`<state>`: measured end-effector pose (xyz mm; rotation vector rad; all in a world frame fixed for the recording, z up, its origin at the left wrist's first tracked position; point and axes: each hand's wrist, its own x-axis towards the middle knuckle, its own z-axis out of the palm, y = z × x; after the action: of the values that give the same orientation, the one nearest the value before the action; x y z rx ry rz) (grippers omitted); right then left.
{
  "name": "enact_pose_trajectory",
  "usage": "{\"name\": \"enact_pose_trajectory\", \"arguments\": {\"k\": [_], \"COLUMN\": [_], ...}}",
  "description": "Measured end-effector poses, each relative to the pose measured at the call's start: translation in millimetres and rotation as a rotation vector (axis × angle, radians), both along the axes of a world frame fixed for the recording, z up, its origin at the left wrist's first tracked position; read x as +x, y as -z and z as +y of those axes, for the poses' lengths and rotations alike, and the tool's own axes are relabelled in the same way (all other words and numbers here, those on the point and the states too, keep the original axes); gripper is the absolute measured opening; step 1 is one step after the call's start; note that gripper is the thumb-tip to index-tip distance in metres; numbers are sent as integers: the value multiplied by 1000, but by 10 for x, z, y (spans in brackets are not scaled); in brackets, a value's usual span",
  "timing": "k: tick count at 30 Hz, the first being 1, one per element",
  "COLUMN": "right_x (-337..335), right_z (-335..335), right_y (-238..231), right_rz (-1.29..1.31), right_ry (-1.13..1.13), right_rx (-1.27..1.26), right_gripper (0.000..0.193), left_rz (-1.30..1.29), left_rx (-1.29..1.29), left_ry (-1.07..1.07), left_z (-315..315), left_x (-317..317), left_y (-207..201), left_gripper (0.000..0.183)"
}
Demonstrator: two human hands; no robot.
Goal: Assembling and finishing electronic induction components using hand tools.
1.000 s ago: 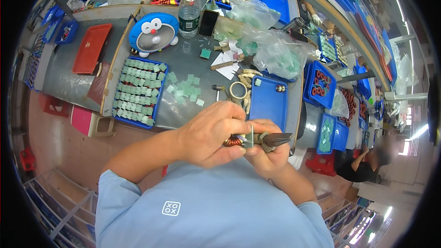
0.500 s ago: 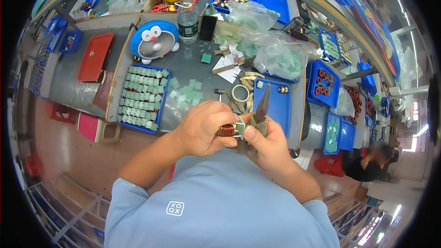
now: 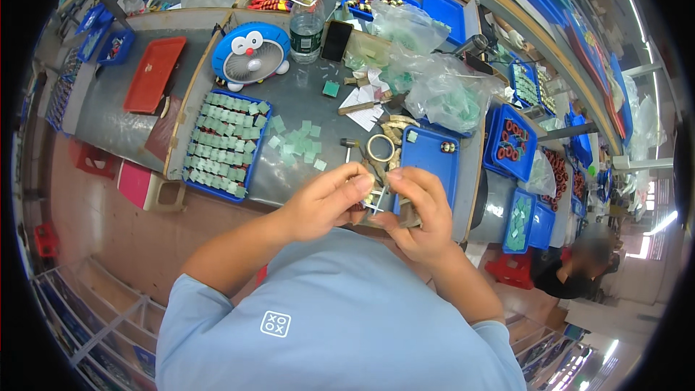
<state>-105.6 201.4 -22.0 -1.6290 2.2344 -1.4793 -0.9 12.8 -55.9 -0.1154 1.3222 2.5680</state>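
Note:
In front of my chest my left hand [image 3: 326, 204] is closed on a small wire-wound coil, mostly hidden by the fingers. A pale plate with thin light leads [image 3: 375, 200] shows at the coil's end, between my hands. My right hand [image 3: 423, 211] is closed too, its thumb and forefinger bent close to that plate. Tan-wrapped pliers [image 3: 408, 213] lie in the right palm, their jaws out of sight. Just beyond the hands are a roll of tape [image 3: 380, 148] and a blue tray [image 3: 432, 166] holding a finished-looking coil [image 3: 448, 147] and a green square.
A blue tray with rows of green squares [image 3: 226, 143] stands left, beside loose green squares [image 3: 297, 142]. Behind are a blue fan [image 3: 251, 56], a bottle [image 3: 306, 32], a phone [image 3: 337, 41] and plastic bags [image 3: 452, 94]. Another person [image 3: 579, 264] sits far right.
The pliers' jaws pointed up from my right hand earlier and are now out of sight. My right fingers have come up beside the plate, and the left hand has turned, covering the copper winding.

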Motion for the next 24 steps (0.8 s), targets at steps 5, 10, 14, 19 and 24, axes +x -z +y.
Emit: {"name": "enact_pose_trajectory", "arguments": {"k": [5, 10, 14, 19, 24], "right_x": [14, 39, -75, -150, 51], "right_z": [2, -18, -87, -279, -33], "right_y": [53, 84, 18, -93, 24], "right_rz": [148, 184, 199, 244, -353], "right_ry": [-50, -67, -118, -153, 120], "right_rx": [8, -85, -90, -35, -35], "right_gripper": [62, 59, 59, 61, 46], "left_rz": [-38, 46, 121, 80, 193], "left_rx": [88, 2, -27, 43, 133], "left_ry": [-35, 4, -21, -84, -133], "left_z": [59, 68, 31, -94, -313], "left_x": [45, 85, 87, 9, -9], "left_y": [-98, -65, -42, 3, 184], "left_gripper": [26, 25, 28, 32, 59]}}
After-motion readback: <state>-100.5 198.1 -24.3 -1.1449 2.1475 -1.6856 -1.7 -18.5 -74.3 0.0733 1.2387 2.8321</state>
